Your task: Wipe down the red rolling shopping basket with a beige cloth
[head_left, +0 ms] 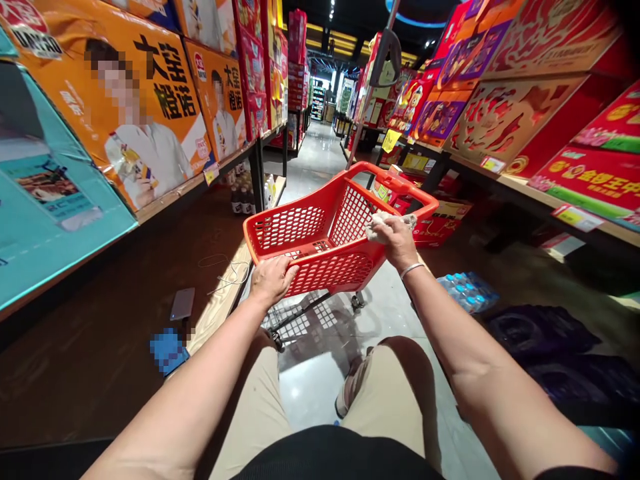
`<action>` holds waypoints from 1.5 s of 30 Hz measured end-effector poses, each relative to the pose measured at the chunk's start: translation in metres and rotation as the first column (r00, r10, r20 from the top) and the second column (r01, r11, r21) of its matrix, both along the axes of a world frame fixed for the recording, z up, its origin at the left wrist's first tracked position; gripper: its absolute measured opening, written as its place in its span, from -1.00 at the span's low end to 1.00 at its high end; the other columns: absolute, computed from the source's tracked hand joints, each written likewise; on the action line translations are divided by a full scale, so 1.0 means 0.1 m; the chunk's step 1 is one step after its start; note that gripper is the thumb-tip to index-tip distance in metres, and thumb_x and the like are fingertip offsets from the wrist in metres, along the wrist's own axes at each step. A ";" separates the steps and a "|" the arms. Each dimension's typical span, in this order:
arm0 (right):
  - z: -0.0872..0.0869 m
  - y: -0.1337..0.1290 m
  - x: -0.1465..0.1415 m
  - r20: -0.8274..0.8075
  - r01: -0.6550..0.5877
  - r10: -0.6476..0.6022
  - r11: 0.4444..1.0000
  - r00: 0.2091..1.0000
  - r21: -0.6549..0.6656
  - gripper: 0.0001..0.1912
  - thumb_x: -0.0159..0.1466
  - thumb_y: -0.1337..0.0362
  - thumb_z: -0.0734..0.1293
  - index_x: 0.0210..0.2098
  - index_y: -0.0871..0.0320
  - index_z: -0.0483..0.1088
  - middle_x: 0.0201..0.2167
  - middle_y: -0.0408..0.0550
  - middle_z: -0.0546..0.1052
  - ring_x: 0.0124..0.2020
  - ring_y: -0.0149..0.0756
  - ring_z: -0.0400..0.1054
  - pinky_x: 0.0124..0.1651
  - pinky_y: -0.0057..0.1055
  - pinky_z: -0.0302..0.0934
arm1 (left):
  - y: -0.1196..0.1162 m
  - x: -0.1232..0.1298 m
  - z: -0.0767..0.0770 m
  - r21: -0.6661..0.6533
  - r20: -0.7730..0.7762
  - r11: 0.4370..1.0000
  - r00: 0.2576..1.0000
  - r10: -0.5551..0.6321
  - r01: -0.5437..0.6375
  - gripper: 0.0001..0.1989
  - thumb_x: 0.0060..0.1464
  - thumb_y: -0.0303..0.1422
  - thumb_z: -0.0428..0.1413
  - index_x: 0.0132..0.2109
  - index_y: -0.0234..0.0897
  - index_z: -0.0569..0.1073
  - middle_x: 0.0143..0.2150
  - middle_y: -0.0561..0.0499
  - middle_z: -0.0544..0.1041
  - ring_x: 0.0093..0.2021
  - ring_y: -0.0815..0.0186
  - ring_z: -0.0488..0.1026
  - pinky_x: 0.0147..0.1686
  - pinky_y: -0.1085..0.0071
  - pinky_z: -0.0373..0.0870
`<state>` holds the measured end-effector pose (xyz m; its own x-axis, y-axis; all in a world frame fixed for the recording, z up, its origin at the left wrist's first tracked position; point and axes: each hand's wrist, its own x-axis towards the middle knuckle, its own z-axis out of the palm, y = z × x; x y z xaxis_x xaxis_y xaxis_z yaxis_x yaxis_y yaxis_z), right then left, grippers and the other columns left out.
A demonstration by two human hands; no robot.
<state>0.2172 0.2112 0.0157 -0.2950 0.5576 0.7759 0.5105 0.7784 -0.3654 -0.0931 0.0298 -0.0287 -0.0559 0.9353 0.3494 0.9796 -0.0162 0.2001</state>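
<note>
A red plastic shopping cart [300, 223] stands sideways in the aisle in front of me, its basket holding nothing I can see. My left hand [273, 279] is closed over the near left rim of the basket. At the handle end, my right hand [397, 241] is closed on a crumpled whitish cloth [381, 224], which rests against the cart's side just below the red handle [429, 203]. A pale band circles my right wrist. Part of the cloth is hidden under my fingers.
Shelves with orange drink cartons [100, 100] line the left, and red and gold gift boxes [520, 113] the right. A phone-like grey slab [182, 304] and a blue item [169, 350] lie low at left. Shrink-wrapped bottles [467, 291] sit at right. A pole [361, 113] rises behind the cart.
</note>
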 end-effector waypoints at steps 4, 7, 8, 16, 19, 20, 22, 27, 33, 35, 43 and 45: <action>-0.09 -0.14 -0.13 0.190 0.001 -0.014 0.998 0.982 0.069 -0.74 0.20 0.42 0.34 -0.15 0.08 0.56 -0.13 0.02 0.51 -0.05 -0.15 0.34 0.06 -0.17 0.25 | -0.02 0.11 0.00 -0.013 0.030 0.999 0.999 0.039 -0.038 -0.66 0.31 -0.13 -0.06 -0.07 -0.25 0.48 -0.10 -0.19 0.60 -0.04 0.03 0.52 -0.03 0.16 0.33; -0.22 -0.51 -0.59 0.291 -0.085 0.070 0.996 0.954 0.039 -0.61 0.19 0.50 0.31 -0.05 0.05 0.53 -0.06 0.02 0.49 -0.05 -0.16 0.33 -0.03 -0.23 0.26 | -0.01 0.26 0.07 -0.035 0.045 0.997 0.997 0.068 -0.066 -0.69 0.27 -0.18 -0.01 -0.02 -0.27 0.48 -0.07 -0.21 0.59 0.01 0.01 0.50 0.04 0.13 0.33; -0.25 -0.63 -0.75 0.319 -0.117 0.106 0.993 0.942 0.016 -0.59 0.20 0.51 0.30 -0.02 0.05 0.52 -0.05 0.02 0.49 -0.05 -0.17 0.33 -0.04 -0.25 0.26 | 0.00 0.33 0.10 -0.028 0.047 0.997 0.996 0.072 -0.070 -0.68 0.25 -0.22 0.00 0.03 -0.28 0.47 -0.03 -0.21 0.58 0.05 0.00 0.48 0.08 0.11 0.32; -0.22 -0.73 -0.98 0.511 -0.241 0.215 0.970 0.832 -0.016 -0.67 0.36 0.37 0.28 0.09 0.05 0.47 0.06 0.01 0.45 0.07 -0.23 0.29 0.09 -0.27 0.21 | 0.15 0.64 0.07 0.010 0.045 0.997 0.996 0.071 -0.071 -0.15 0.11 -0.40 0.06 0.48 -0.48 -0.06 0.40 -0.31 0.28 0.28 -0.03 0.32 0.27 0.08 0.21; -0.11 -0.42 -0.56 0.514 -0.133 0.105 0.991 0.851 0.018 -0.67 0.38 0.37 0.25 0.09 0.05 0.48 0.05 0.05 0.46 0.10 -0.19 0.28 0.14 -0.20 0.19 | 0.16 0.52 -0.02 0.044 -0.036 0.999 0.999 -0.008 0.010 -0.16 0.17 -0.31 0.06 0.49 -0.44 -0.07 0.41 -0.29 0.27 0.28 -0.04 0.31 0.28 0.06 0.18; -0.06 -0.31 -0.40 0.506 -0.056 0.032 0.998 0.862 0.032 -0.67 0.38 0.37 0.25 0.08 0.07 0.49 0.04 0.07 0.47 0.11 -0.16 0.27 0.15 -0.17 0.17 | 0.15 0.49 -0.04 0.050 -0.041 0.999 0.999 -0.012 0.014 -0.17 0.18 -0.29 0.06 0.49 -0.44 -0.05 0.39 -0.30 0.30 0.27 -0.05 0.31 0.27 0.05 0.18; 0.05 -0.12 -0.11 0.491 0.140 -0.150 0.988 0.858 0.058 -0.70 0.36 0.37 0.27 0.03 0.09 0.51 0.07 0.10 0.47 0.18 -0.06 0.21 0.19 -0.08 0.13 | 0.15 0.46 -0.06 0.057 -0.041 0.998 0.999 -0.024 0.026 -0.22 0.19 -0.26 0.06 0.47 -0.39 0.05 0.35 -0.27 0.35 0.25 -0.06 0.32 0.26 0.04 0.19; 0.19 0.02 0.11 0.517 0.369 -0.339 0.928 0.786 0.047 -0.51 0.11 0.52 0.31 0.01 0.07 0.48 0.17 0.04 0.43 0.31 0.16 0.03 0.27 0.15 0.00 | 0.15 0.53 -0.06 0.061 -0.046 0.997 0.998 -0.041 0.044 -0.34 0.17 -0.23 0.08 0.38 -0.32 0.24 0.29 -0.24 0.41 0.22 -0.08 0.32 0.23 0.01 0.19; 0.08 -0.28 -0.35 0.572 0.242 -0.197 0.970 0.796 -0.004 -0.51 0.11 0.48 0.30 0.04 0.13 0.44 -0.04 0.09 0.49 0.07 -0.01 0.24 0.21 -0.03 0.05 | 0.21 0.69 0.04 0.062 0.000 0.998 1.000 0.011 -0.011 -0.38 0.19 -0.28 0.08 0.35 -0.35 0.26 0.24 -0.27 0.42 0.22 -0.06 0.31 0.24 0.00 0.17; 0.02 -0.42 -0.49 0.594 0.194 -0.152 0.981 0.790 -0.007 -0.46 0.11 0.47 0.31 0.10 0.12 0.41 -0.02 0.07 0.47 0.06 -0.04 0.23 0.22 -0.05 0.02 | 0.27 0.74 0.07 0.064 -0.002 0.998 1.000 -0.025 0.025 -0.38 0.20 -0.29 0.07 0.37 -0.35 0.23 0.25 -0.27 0.41 0.25 -0.04 0.31 0.27 0.01 0.13; 0.07 -0.38 -0.36 0.692 0.039 -0.042 0.999 0.721 0.020 -0.53 0.25 0.35 0.32 0.14 -0.05 0.44 0.07 -0.01 0.47 0.10 -0.08 0.21 0.20 -0.11 -0.03 | 0.40 0.64 -0.05 0.051 -0.116 0.992 0.988 -0.105 0.112 -0.34 0.20 -0.33 0.06 0.42 -0.28 0.18 0.23 -0.21 0.42 0.18 0.00 0.33 0.20 0.09 0.21; 0.18 -0.26 -0.16 0.690 0.087 -0.090 0.995 0.718 0.039 -0.56 0.25 0.32 0.33 0.12 -0.05 0.46 0.03 -0.01 0.50 0.08 -0.07 0.21 0.21 -0.08 -0.04 | 0.40 0.58 -0.07 0.058 -0.114 0.991 0.987 -0.116 0.123 -0.36 0.20 -0.32 0.06 0.41 -0.28 0.21 0.22 -0.20 0.42 0.16 0.02 0.33 0.20 0.09 0.21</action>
